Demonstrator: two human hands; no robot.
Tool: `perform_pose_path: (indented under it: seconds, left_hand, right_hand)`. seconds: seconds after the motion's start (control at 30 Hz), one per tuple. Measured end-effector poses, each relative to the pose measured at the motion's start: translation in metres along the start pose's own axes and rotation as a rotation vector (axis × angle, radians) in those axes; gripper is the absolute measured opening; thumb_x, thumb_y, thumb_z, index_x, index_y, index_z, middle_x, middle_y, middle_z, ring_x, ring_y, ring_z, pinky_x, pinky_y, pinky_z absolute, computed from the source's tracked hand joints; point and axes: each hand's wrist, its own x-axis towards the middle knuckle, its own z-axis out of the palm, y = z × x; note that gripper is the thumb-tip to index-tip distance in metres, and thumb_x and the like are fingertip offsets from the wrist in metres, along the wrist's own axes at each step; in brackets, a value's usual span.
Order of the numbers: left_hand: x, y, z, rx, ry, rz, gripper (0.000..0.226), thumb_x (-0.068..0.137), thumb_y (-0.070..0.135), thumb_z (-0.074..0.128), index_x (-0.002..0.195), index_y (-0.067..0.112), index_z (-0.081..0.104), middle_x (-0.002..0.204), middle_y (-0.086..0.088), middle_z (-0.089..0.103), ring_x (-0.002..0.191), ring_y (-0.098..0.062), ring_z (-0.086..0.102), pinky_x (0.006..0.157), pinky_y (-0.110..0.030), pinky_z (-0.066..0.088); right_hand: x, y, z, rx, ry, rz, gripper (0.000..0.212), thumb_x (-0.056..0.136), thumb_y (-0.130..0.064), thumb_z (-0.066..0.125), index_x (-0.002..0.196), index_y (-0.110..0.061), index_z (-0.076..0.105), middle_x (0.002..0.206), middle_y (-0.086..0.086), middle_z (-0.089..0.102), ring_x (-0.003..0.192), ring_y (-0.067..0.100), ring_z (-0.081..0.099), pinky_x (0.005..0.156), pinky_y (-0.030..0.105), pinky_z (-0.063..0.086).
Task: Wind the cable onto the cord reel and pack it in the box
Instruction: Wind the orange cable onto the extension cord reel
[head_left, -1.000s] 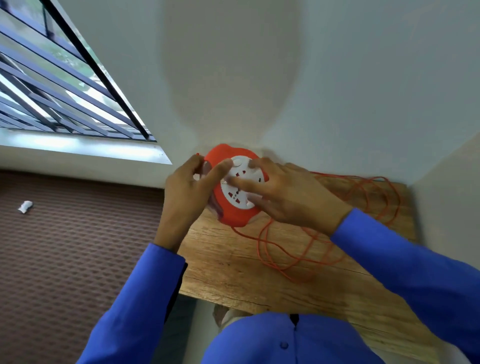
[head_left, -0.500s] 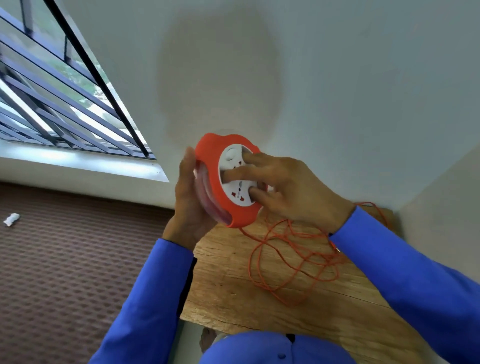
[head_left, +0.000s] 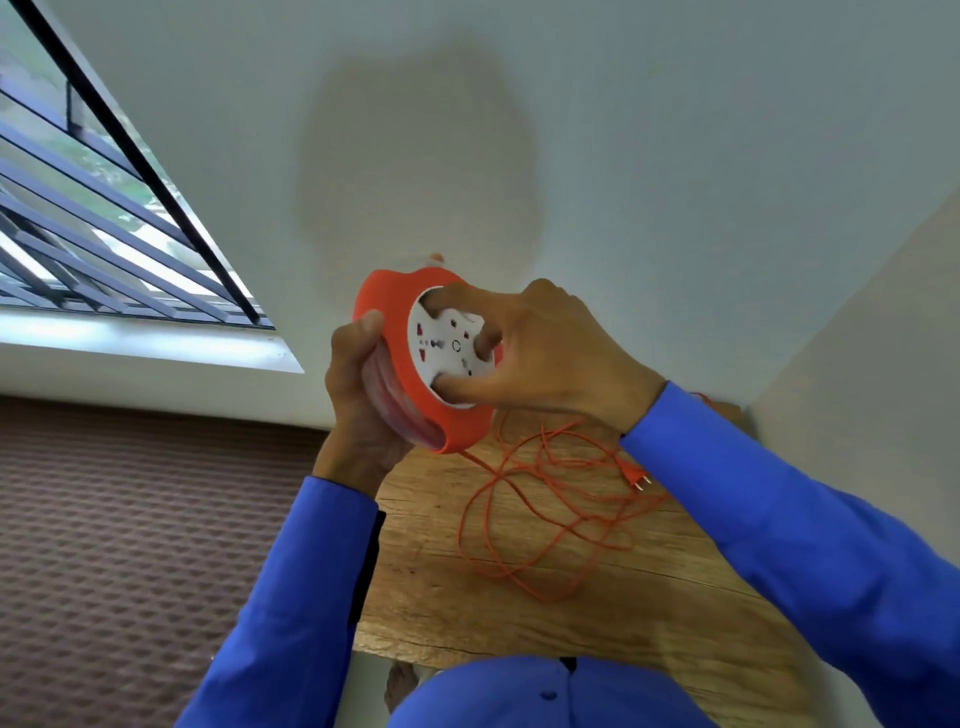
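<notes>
An orange cord reel (head_left: 400, 343) with a white socket face (head_left: 441, 353) is held upright above the table's far left corner. My left hand (head_left: 358, 400) grips its rim and back from the left. My right hand (head_left: 540, 353) has its fingers pressed into the recesses of the white face. The orange cable (head_left: 540, 504) hangs from the reel's bottom and lies in loose tangled loops on the wooden table (head_left: 597, 623). Its plug (head_left: 636, 478) rests beside my right sleeve. No box is in view.
The table stands in a corner, with a white wall behind and a wall (head_left: 857, 364) close on the right. A barred window (head_left: 78, 218) is at the upper left. Brown patterned carpet (head_left: 130, 545) covers the floor to the left.
Both hands have lifted the reel off the table and tipped it upright. The cable loops have been drawn closer together, and the plug has come into view.
</notes>
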Motion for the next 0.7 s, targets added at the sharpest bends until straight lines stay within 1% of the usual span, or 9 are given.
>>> perform_pose_path:
  seconds: [0.07, 0.13, 0.2, 0.3, 0.4, 0.5, 0.53, 0.63, 0.7]
  left_hand:
    - [-0.001, 0.004, 0.003, 0.045, 0.036, 0.009, 0.09, 0.066, 0.065, 0.093, 0.138, 0.016, 0.073, 0.123, -0.015, 0.074, 0.113, -0.033, 0.072, 0.098, -0.047, 0.058]
    - [0.001, 0.004, 0.006, 0.092, 0.043, 0.013, 0.097, 0.067, 0.066, 0.092, 0.147, 0.017, 0.067, 0.126, -0.014, 0.073, 0.114, -0.032, 0.072, 0.096, -0.046, 0.061]
    - [0.001, 0.003, 0.0, 0.155, 0.026, 0.033, 0.111, 0.068, 0.065, 0.093, 0.159, 0.015, 0.053, 0.129, -0.014, 0.071, 0.116, -0.032, 0.07, 0.096, -0.045, 0.063]
    - [0.001, 0.004, -0.002, 0.265, 0.007, 0.04, 0.079, 0.066, 0.07, 0.092, 0.133, 0.03, 0.078, 0.114, -0.008, 0.076, 0.104, -0.03, 0.071, 0.089, -0.043, 0.06]
    - [0.002, 0.002, -0.002, 0.343, 0.012, 0.007, 0.075, 0.067, 0.073, 0.09, 0.12, 0.021, 0.078, 0.096, -0.008, 0.074, 0.087, -0.029, 0.07, 0.079, -0.037, 0.06]
    - [0.0, 0.001, 0.003, 0.341, -0.058, 0.014, 0.048, 0.079, 0.068, 0.083, 0.109, 0.03, 0.083, 0.092, 0.003, 0.079, 0.083, -0.015, 0.075, 0.078, -0.028, 0.062]
    - [0.0, 0.001, 0.005, 0.308, -0.07, 0.013, 0.046, 0.08, 0.067, 0.082, 0.109, 0.031, 0.084, 0.092, 0.002, 0.079, 0.083, -0.015, 0.076, 0.077, -0.028, 0.062]
    - [0.0, 0.001, 0.005, 0.159, -0.029, 0.037, 0.077, 0.076, 0.063, 0.087, 0.137, 0.02, 0.071, 0.106, -0.01, 0.075, 0.092, -0.024, 0.075, 0.081, -0.034, 0.063]
    - [-0.001, 0.001, 0.003, 0.051, -0.016, 0.039, 0.103, 0.074, 0.059, 0.09, 0.155, 0.008, 0.05, 0.117, -0.015, 0.072, 0.103, -0.028, 0.075, 0.087, -0.038, 0.065]
  right_hand:
    - [0.001, -0.002, 0.002, 0.128, 0.059, 0.088, 0.062, 0.082, -0.067, 0.076, 0.137, -0.04, 0.067, 0.078, -0.015, 0.074, 0.077, 0.008, 0.073, 0.074, 0.031, 0.062]
    - [0.002, -0.004, 0.004, 0.147, 0.121, 0.154, 0.056, 0.083, -0.073, 0.073, 0.121, -0.032, 0.078, 0.073, -0.017, 0.069, 0.067, 0.006, 0.07, 0.063, 0.026, 0.057]
    - [0.004, -0.004, 0.007, 0.147, 0.175, 0.215, 0.056, 0.088, -0.075, 0.066, 0.09, -0.023, 0.084, 0.059, -0.011, 0.065, 0.051, 0.006, 0.059, 0.051, 0.021, 0.042]
    - [0.004, -0.004, 0.014, 0.279, 0.188, 0.35, 0.076, 0.103, -0.062, 0.056, 0.059, 0.0, 0.066, 0.044, 0.003, 0.05, 0.04, 0.014, 0.043, 0.048, 0.028, 0.033]
    - [0.0, -0.005, 0.021, 0.559, 0.173, 0.455, 0.073, 0.111, -0.041, 0.049, 0.06, 0.007, 0.068, 0.046, 0.009, 0.06, 0.044, 0.022, 0.056, 0.056, 0.033, 0.048]
    - [-0.002, -0.009, 0.02, 0.702, 0.136, 0.426, 0.069, 0.11, -0.031, 0.046, 0.053, -0.003, 0.073, 0.044, 0.004, 0.063, 0.043, 0.007, 0.058, 0.064, 0.017, 0.047]
    - [-0.003, -0.01, 0.019, 0.677, 0.145, 0.389, 0.068, 0.11, -0.031, 0.047, 0.053, -0.006, 0.074, 0.045, 0.002, 0.063, 0.043, 0.007, 0.059, 0.063, 0.019, 0.049]
    - [-0.01, -0.008, 0.023, 0.385, 0.262, 0.164, 0.04, 0.107, -0.035, 0.06, 0.077, -0.013, 0.075, 0.062, -0.002, 0.069, 0.052, 0.013, 0.062, 0.059, 0.035, 0.055]
    - [-0.019, -0.005, 0.024, 0.124, 0.306, -0.042, 0.018, 0.102, -0.035, 0.066, 0.112, -0.022, 0.072, 0.096, -0.007, 0.072, 0.062, 0.011, 0.064, 0.057, 0.034, 0.058]
